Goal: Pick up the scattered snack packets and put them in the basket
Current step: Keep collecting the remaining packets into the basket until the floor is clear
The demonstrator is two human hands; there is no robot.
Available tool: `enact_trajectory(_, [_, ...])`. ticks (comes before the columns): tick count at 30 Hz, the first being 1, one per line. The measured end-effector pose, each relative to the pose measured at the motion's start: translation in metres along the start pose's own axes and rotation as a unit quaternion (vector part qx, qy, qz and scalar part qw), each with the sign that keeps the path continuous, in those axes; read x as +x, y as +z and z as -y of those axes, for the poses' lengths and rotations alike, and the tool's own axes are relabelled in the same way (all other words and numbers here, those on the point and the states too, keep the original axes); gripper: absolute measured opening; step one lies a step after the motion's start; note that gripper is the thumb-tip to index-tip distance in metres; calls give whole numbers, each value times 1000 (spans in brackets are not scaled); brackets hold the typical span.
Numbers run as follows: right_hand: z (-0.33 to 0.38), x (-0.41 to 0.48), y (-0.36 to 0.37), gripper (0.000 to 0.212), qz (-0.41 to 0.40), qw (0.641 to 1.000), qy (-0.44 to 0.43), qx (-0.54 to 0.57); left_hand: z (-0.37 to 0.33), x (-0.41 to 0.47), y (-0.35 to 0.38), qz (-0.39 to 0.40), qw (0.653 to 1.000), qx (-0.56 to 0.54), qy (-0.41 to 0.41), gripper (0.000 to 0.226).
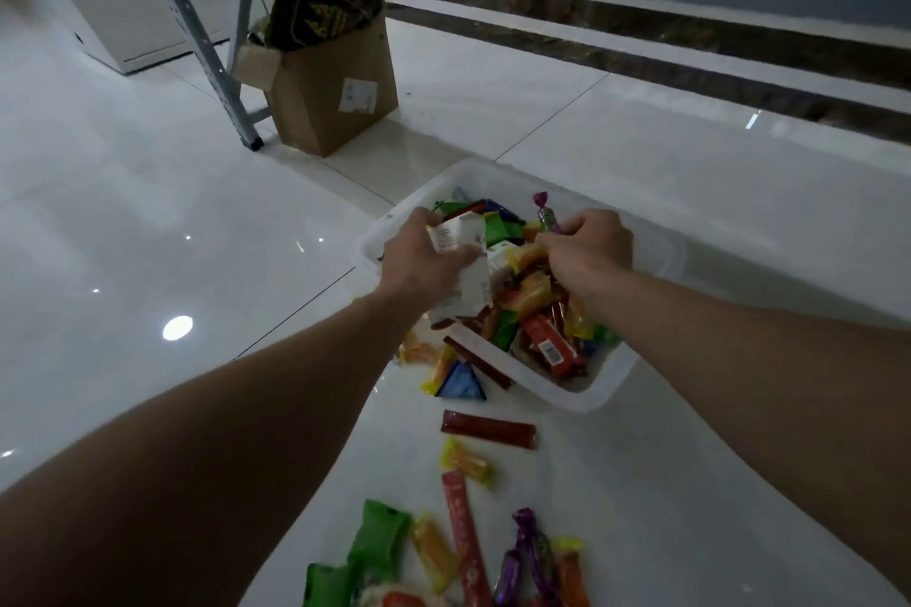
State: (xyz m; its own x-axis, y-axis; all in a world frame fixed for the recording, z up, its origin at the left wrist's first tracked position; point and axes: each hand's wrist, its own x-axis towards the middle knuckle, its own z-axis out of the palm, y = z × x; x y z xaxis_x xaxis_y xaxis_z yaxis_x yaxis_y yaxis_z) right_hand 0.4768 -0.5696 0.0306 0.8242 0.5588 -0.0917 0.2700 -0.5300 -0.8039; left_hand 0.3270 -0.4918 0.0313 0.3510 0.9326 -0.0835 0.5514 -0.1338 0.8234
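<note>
while both forearms reach forward over the basket (658, 239), the left hand (421, 259) grips a bundle of white packets (463, 283), fingers curled round them, above the basket's left rim. the right hand (591, 244) pinches a purple-wrapped candy (546, 214); its twisted end sticks up past the fingers. the hands are near each other but apart, with a gap between them over the middle of the basket.

basket: white, rectangular, standing on the glossy white tiled floor (148, 212). heaped with mixed packets: a green packet (498, 227) at the far side, a red bar (547, 348) toward the near corner, yellow and orange wrappers between.

on the floor, outside the basket:
- blue triangular packet (461, 383), just beside the near-left wall
- dark red stick (488, 429), closer to the camera
- yellow candy (467, 461), next to it
- long red stick (466, 542)
- green packets (379, 540), left of the long stick
- purple candies (527, 552), right of it
- orange wrappers at the bottom edge, partly cut off

background: cardboard box (335, 104) with a black bag (320, 5) sticking out of its top, touching or just beside a grey metal frame leg (197, 39); cannot tell which. dark skirting strip (690, 59) runs along the wall.
</note>
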Motion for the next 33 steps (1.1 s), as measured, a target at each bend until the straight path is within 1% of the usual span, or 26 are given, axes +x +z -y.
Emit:
enact_trajectory(3, [-9,18,-8,14,-23,1000,19,10,-17,19,26,-1,1000,-14,0,51])
enact_trajectory(5, [-15,30,-12,14,-27,999,35,22,-27,34,42,-12,999,-36,-16,54])
enact_trajectory(8, [-22,43,-17,11,-20,999,33,21,-43,54,63,-26,996,-76,-47,58])
enact_trajectory(9, [-25,47,-19,11,-17,999,31,18,-47,60,70,-32,994,-86,-58,56])
enact_trajectory(11, [-31,52,-22,18,-11,999,34,15,-52,71,80,-37,990,-103,-94,46])
enact_trajectory(13, [-39,55,-22,20,-9,999,41,8,-52,79,88,-22,989,-87,-120,43])
enact_trajectory(15, [-45,59,-21,14,-11,999,47,-6,-50,81,97,-15,993,-52,-102,39])
enact_trajectory(17, [-49,62,-20,12,-13,998,60,-19,-47,76,104,-11,998,-25,-61,40])
enact_trajectory(22, [-53,66,-20,14,-24,995,67,-66,-34,66,99,19,998,41,51,43])
enact_trajectory(24, [-55,62,-21,18,-37,994,59,-79,-28,62,90,25,994,70,80,43])
enact_trajectory(27, [-56,51,-21,22,-56,993,25,-99,-20,56,73,30,994,62,90,43])
enact_trajectory(29, [-52,39,-17,19,-65,993,-3,-103,-14,49,58,26,996,35,83,44])
enact_trajectory(31, [-43,23,-11,15,-78,994,-17,-68,-6,40,42,17,997,12,76,46])
enact_trajectory(33, [-30,3,-3,18,-79,996,-29,-17,3,29,22,7,998,-9,62,46])
